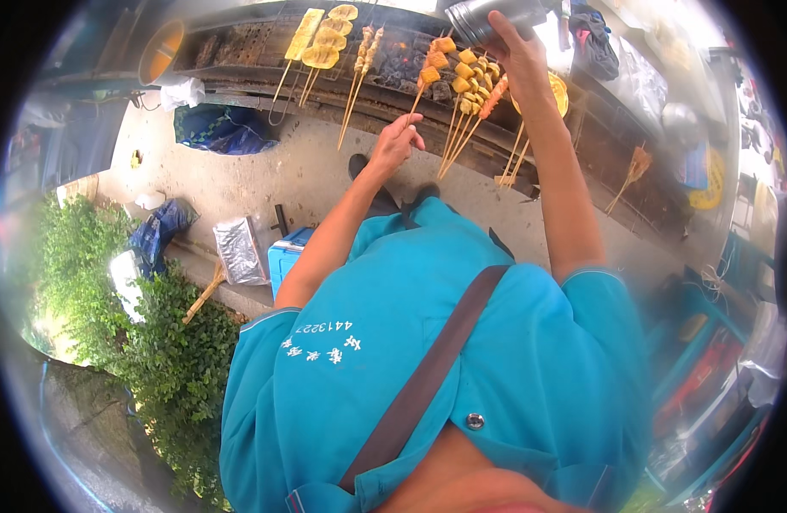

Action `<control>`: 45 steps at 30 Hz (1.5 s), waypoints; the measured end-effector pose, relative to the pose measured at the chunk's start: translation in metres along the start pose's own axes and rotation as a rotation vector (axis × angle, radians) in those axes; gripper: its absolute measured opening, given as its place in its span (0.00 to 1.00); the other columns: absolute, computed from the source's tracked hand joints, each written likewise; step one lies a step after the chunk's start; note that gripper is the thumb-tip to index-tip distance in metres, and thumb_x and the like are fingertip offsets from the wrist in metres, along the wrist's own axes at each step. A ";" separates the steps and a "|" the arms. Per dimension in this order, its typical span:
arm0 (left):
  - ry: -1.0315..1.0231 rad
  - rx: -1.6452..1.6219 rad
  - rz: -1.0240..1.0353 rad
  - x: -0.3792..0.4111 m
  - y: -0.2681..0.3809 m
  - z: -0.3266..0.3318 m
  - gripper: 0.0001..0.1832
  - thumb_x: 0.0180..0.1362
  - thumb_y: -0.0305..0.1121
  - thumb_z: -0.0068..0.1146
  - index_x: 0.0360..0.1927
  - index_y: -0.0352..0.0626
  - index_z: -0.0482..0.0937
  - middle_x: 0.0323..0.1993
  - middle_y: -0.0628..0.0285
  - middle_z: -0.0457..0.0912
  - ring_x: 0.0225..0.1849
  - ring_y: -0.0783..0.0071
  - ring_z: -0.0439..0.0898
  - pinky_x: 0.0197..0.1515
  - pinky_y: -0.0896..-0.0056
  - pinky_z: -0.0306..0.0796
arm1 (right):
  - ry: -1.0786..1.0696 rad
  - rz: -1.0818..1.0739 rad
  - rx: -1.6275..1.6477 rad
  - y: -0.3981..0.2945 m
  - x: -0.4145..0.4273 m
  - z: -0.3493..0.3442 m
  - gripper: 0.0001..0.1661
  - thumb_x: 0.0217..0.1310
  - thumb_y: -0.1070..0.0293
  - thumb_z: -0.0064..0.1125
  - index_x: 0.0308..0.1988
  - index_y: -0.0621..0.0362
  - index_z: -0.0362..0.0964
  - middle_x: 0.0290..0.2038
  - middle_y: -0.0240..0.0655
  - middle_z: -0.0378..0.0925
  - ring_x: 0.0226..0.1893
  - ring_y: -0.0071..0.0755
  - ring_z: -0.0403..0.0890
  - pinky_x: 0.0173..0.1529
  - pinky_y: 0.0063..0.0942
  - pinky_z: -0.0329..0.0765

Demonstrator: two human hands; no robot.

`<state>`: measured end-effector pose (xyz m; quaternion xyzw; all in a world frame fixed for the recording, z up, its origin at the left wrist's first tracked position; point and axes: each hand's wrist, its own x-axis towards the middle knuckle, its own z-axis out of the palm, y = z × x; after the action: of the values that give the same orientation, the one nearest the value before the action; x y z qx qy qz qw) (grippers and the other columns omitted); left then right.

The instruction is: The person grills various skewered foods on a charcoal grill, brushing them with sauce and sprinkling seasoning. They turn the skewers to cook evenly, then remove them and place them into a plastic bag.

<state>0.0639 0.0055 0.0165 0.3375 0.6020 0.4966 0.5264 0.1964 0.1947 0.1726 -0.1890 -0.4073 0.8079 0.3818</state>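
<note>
My left hand (397, 142) grips the lower end of a bamboo skewer (418, 99) threaded with orange-yellow chunks (432, 64). The chunks lie over the charcoal grill (393, 67). Above the skewers to the right, my right hand (518, 54) holds a silver metal canister (489, 19) tilted on its side, its ridged neck facing left. Its opening cannot be seen clearly. Close by on the grill are skewers of yellow chunks and rounded pieces (473, 86), and a reddish meat skewer (494, 96).
Farther left on the grill lie two meat skewers (366, 51), skewers of round yellow slices (326, 45) and a flat yellow slab (304, 35). A flat yellow food piece (558, 93) is right. Behind my left arm stand a blue box (284, 260) and a foil-covered tray (241, 250).
</note>
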 end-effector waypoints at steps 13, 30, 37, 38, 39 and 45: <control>-0.209 -0.681 -0.325 0.002 -0.006 -0.011 0.12 0.65 0.32 0.36 0.48 0.43 0.67 0.23 0.70 0.71 0.10 0.90 0.53 0.11 0.87 0.45 | 0.068 -0.009 -0.020 0.020 0.005 -0.010 0.22 0.54 0.59 0.61 0.45 0.59 0.66 0.38 0.33 0.75 0.36 0.27 0.77 0.39 0.29 0.76; 0.199 0.421 0.153 0.009 -0.018 -0.008 0.15 0.62 0.35 0.41 0.50 0.43 0.68 0.23 0.64 0.76 0.15 0.81 0.68 0.16 0.76 0.60 | 0.147 -0.014 -0.021 0.021 0.008 -0.025 0.22 0.56 0.57 0.58 0.45 0.60 0.67 0.38 0.35 0.76 0.38 0.30 0.78 0.42 0.33 0.76; -0.227 -0.611 -0.395 0.001 0.016 -0.016 0.14 0.66 0.33 0.35 0.51 0.44 0.68 0.20 0.71 0.68 0.11 0.89 0.52 0.12 0.85 0.44 | 0.139 0.015 -0.161 0.015 0.014 -0.028 0.21 0.56 0.56 0.57 0.44 0.60 0.68 0.37 0.37 0.76 0.38 0.32 0.78 0.42 0.34 0.75; -0.235 -0.623 -0.379 0.005 0.013 -0.018 0.13 0.66 0.34 0.35 0.51 0.45 0.67 0.19 0.72 0.67 0.11 0.89 0.51 0.12 0.86 0.44 | 0.135 0.012 -0.224 0.004 0.019 -0.031 0.21 0.56 0.56 0.57 0.44 0.60 0.68 0.37 0.37 0.77 0.38 0.32 0.78 0.42 0.34 0.75; -0.221 -0.619 -0.385 0.002 0.008 -0.016 0.13 0.66 0.34 0.35 0.51 0.45 0.67 0.19 0.72 0.68 0.11 0.89 0.51 0.12 0.86 0.44 | 0.147 0.023 -0.337 -0.005 0.024 -0.040 0.21 0.56 0.56 0.57 0.43 0.60 0.68 0.36 0.37 0.77 0.38 0.32 0.78 0.42 0.34 0.75; -0.092 -0.485 -0.312 0.005 0.006 -0.008 0.14 0.65 0.35 0.39 0.52 0.45 0.67 0.23 0.70 0.73 0.12 0.90 0.56 0.12 0.87 0.47 | 0.274 0.005 -1.401 -0.088 0.050 -0.114 0.21 0.57 0.56 0.56 0.43 0.61 0.69 0.36 0.38 0.77 0.38 0.34 0.78 0.42 0.35 0.75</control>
<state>0.0539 0.0100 0.0200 0.1276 0.4858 0.5232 0.6885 0.2753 0.3247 0.1750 -0.4906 -0.7786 0.3262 0.2163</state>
